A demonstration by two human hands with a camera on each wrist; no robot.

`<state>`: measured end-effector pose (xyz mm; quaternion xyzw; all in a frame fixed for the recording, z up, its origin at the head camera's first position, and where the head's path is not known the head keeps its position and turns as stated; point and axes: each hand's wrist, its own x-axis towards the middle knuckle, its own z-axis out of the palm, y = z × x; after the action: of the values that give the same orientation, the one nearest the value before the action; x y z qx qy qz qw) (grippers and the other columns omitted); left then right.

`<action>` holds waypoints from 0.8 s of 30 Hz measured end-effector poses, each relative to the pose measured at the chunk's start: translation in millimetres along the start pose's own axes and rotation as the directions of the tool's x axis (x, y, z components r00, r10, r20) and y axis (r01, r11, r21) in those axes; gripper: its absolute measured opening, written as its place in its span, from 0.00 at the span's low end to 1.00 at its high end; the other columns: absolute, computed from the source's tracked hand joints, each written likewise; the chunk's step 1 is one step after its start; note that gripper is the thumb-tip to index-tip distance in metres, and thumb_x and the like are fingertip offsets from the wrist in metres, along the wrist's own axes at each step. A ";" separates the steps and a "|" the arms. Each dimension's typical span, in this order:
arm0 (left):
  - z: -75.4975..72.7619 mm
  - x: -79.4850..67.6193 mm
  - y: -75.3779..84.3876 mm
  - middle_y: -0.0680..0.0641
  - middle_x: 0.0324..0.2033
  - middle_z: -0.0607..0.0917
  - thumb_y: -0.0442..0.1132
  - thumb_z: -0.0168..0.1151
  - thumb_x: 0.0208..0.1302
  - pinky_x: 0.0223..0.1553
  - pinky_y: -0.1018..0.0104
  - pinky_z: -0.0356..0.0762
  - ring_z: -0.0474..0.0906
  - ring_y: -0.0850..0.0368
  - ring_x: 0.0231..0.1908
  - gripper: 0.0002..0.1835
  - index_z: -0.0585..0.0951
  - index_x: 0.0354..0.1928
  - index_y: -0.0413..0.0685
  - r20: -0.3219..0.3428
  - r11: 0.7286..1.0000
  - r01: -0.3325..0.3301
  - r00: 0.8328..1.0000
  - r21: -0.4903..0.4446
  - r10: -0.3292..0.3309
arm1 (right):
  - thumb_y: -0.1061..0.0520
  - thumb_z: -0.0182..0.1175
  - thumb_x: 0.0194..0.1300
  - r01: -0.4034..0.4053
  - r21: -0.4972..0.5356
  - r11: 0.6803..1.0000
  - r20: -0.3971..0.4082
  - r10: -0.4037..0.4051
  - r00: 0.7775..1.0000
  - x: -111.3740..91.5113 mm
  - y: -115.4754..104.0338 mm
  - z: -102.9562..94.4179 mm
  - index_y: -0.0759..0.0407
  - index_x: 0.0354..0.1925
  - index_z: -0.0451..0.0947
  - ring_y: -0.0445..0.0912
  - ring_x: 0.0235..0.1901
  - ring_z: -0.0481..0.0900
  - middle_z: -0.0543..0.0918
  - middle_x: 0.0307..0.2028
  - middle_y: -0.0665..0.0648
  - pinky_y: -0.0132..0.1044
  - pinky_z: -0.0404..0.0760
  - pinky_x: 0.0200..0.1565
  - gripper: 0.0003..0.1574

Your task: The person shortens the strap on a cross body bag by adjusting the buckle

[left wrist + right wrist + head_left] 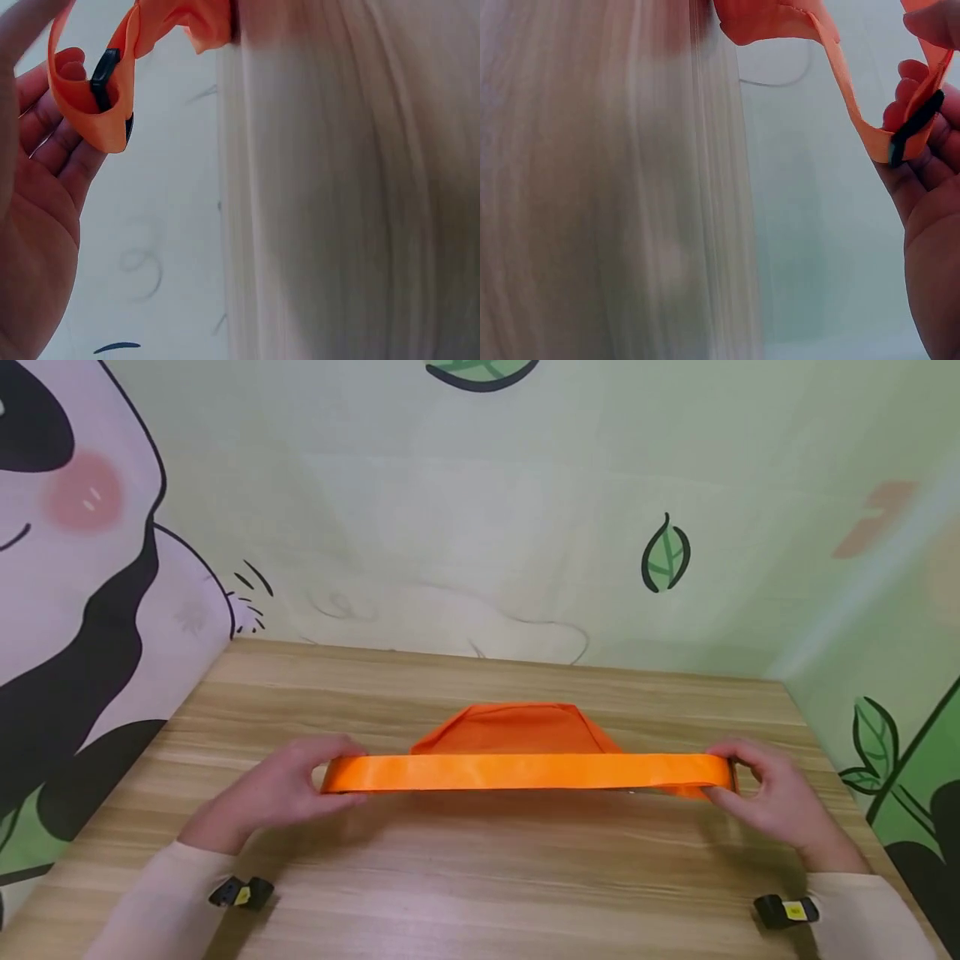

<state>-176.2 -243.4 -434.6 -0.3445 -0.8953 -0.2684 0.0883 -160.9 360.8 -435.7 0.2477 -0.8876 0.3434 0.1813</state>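
A bright orange strap (525,772) is stretched level above the table, with a folded orange cloth piece (517,727) behind it. My left hand (292,785) grips the strap's left end between thumb and fingers. At the right end, my right hand (780,797) holds the strap the same way. In the left wrist view, a black plastic slider (103,79) sits on the looped strap by the fingers. Another black slider (916,127) lies at the bend of the strap in the right wrist view, against the fingers. The cloth's underside is mostly hidden.
Beneath the strap is a wood-grain table (480,885). A pale green wall (375,527) with printed leaves stands along its back edge, and a printed panda (97,560) is at the left. Both sleeves carry small black wrist devices.
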 end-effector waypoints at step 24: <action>-0.5 16.7 -20.6 0.63 0.33 0.84 0.31 0.76 0.65 0.34 0.69 0.82 0.76 0.70 0.33 0.11 0.91 0.47 0.52 -0.006 0.991 -0.131 0.991 0.003 0.131 | 0.68 0.75 0.60 0.222 -0.154 0.963 0.173 -0.194 0.965 11.3 11.3 2.0 0.49 0.47 0.87 0.35 0.40 0.79 0.86 0.41 0.42 0.24 0.76 0.48 0.20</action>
<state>-202.3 -246.9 -437.1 -0.4014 -0.8709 -0.2618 0.1088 -176.8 363.1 -437.4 0.3494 -0.8944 0.2239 0.1670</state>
